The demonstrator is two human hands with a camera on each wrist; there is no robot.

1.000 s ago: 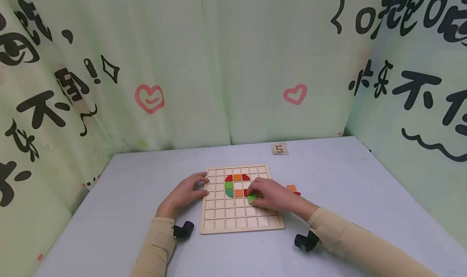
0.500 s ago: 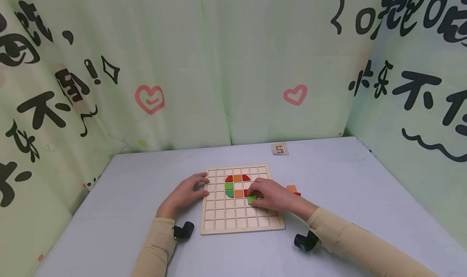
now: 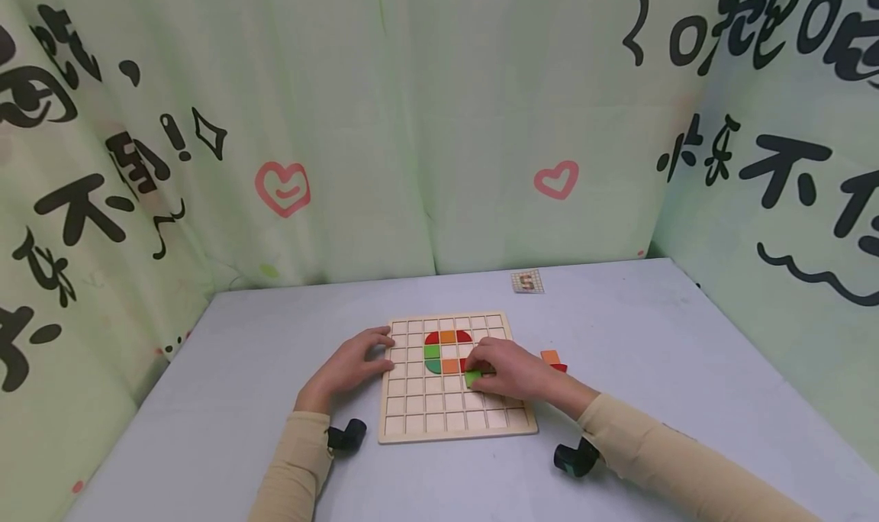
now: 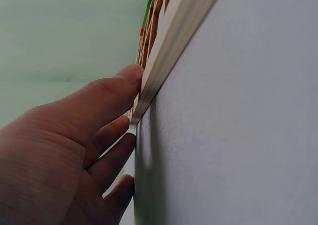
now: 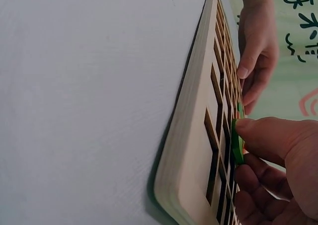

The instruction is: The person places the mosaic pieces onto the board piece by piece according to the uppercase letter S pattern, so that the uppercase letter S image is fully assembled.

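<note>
1. Just below the middle of the head view lies a wooden grid board (image 3: 415,424), flat on the white-covered table (image 3: 240,400); its upper half bears a ring of coloured pieces.
2. At the board's left edge is the left hand (image 3: 352,363) — thumb and fingers spread apart; in the left wrist view the thumb tip touches the wooden edge.
3. Right of the frame's centre, over the board, the right hand (image 3: 507,368) pinches a light green piece (image 3: 472,379) between thumb and fingers; I cannot tell whether the piece touches the grid.
4. Up and left of that piece sit two red corner pieces with an orange square (image 3: 448,336) between them; below, a green square (image 3: 432,351), a dark green corner piece (image 3: 433,366), another orange square and a red piece — the last partly hidden by the fingers.
5. To the right, beyond the board, lie a loose orange piece (image 3: 550,356) and a loose red piece (image 3: 560,368); towards the table's far edge lies a patterned card (image 3: 527,281).
</note>
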